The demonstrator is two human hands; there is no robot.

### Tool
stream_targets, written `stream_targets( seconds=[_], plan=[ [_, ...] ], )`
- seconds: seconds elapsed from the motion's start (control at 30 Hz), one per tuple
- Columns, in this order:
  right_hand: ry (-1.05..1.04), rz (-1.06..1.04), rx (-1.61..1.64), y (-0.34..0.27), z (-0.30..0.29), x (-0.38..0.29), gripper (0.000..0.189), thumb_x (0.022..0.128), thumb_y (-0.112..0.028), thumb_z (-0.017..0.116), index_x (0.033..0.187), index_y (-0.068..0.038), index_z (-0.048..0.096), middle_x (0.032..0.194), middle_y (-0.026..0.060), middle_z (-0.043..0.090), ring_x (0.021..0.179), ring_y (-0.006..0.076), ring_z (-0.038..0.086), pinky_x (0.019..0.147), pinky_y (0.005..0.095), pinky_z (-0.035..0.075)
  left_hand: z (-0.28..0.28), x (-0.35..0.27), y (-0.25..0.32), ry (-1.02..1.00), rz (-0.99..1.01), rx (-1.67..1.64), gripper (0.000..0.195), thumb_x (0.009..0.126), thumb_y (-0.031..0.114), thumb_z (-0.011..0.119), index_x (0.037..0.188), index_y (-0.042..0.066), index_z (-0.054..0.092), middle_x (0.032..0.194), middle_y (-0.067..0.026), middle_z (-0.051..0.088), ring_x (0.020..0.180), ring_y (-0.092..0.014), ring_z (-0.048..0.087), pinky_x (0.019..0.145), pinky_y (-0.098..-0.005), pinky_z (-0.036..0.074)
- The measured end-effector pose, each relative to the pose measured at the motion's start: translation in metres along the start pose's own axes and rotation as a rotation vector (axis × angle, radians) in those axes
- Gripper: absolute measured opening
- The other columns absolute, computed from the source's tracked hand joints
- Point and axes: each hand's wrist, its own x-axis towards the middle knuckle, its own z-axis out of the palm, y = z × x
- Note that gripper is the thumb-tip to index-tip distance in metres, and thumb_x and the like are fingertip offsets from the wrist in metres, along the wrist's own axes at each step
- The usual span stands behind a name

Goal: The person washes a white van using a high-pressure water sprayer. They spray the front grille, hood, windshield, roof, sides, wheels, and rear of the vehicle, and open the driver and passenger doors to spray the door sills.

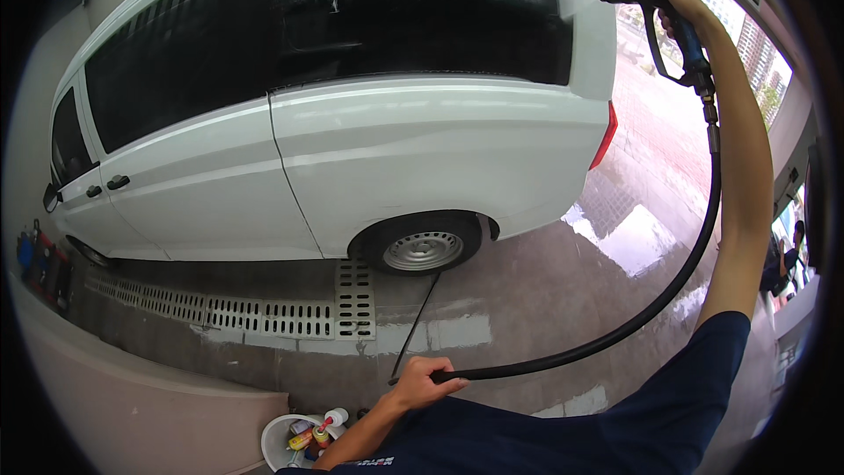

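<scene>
Raised at the upper right, my right hand is closed around the grip of a black and blue pressure washer spray gun. The gun's nozzle points left at the rear side window of a white van, and a pale spray fans from it onto the window's edge. Water streaks the upper glass. A black hose curves down from the gun's metal coupling to my left hand, which holds it low in front of my body. The hose runs on past that hand toward the van's rear wheel.
A white bucket with several bottles stands at the lower left, beside a low wall. Slotted drain grates cross the wet floor along the van. Red and blue equipment is at the far left. A person is at the far right.
</scene>
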Motion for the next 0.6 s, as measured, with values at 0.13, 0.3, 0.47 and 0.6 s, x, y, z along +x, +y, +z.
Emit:
stream_targets(
  seconds=[0.13, 0.3, 0.47, 0.6],
  plan=[
    [-0.132, -0.214, -0.032, -0.105, 0.040, -0.049, 0.038, 0.088, -0.042, 0.069, 0.092, -0.004, 0.065, 0.067, 0.0013, 0.060, 0.053, 0.0096, 0.057, 0.050, 0.0226, 0.050, -0.011, -0.024, -0.006, -0.109, 0.111, -0.031, 0.028, 0.079, 0.027, 0.084, 0.075, 0.005, 0.067, 0.058, -0.0055, 0.058, 0.050, -0.017, 0.055, 0.050, -0.0286, 0.041],
    [-0.325, -0.543, 0.109, -0.254, 0.123, -0.123, 0.028, 0.091, -0.025, 0.066, 0.106, -0.001, 0.066, 0.085, 0.0050, 0.066, 0.073, 0.0144, 0.063, 0.064, 0.0257, 0.052, -0.030, -0.060, -0.005, -0.053, 0.173, -0.124, 0.036, 0.080, 0.034, 0.084, 0.071, 0.005, 0.064, 0.055, -0.0067, 0.055, 0.049, -0.018, 0.053, 0.050, -0.0310, 0.039],
    [-0.393, -0.771, 0.187, -0.324, 0.177, -0.215, 0.028, 0.094, -0.011, 0.062, 0.119, 0.000, 0.068, 0.101, 0.0084, 0.071, 0.090, 0.0190, 0.068, 0.075, 0.0290, 0.054, -0.041, -0.079, -0.019, -0.026, 0.177, -0.086, 0.036, 0.080, 0.034, 0.083, 0.071, 0.005, 0.063, 0.057, -0.0092, 0.055, 0.050, -0.023, 0.053, 0.050, -0.0325, 0.039],
    [0.029, -1.119, -0.536, -0.292, 0.163, -0.269, 0.027, 0.096, -0.009, 0.054, 0.117, -0.002, 0.070, 0.102, 0.0111, 0.072, 0.090, 0.0219, 0.068, 0.077, 0.0326, 0.054, -0.034, -0.080, -0.026, -0.044, 0.163, -0.030, 0.035, 0.081, 0.032, 0.082, 0.072, 0.005, 0.063, 0.059, -0.0105, 0.055, 0.050, -0.026, 0.051, 0.050, -0.0334, 0.039]
  ],
)
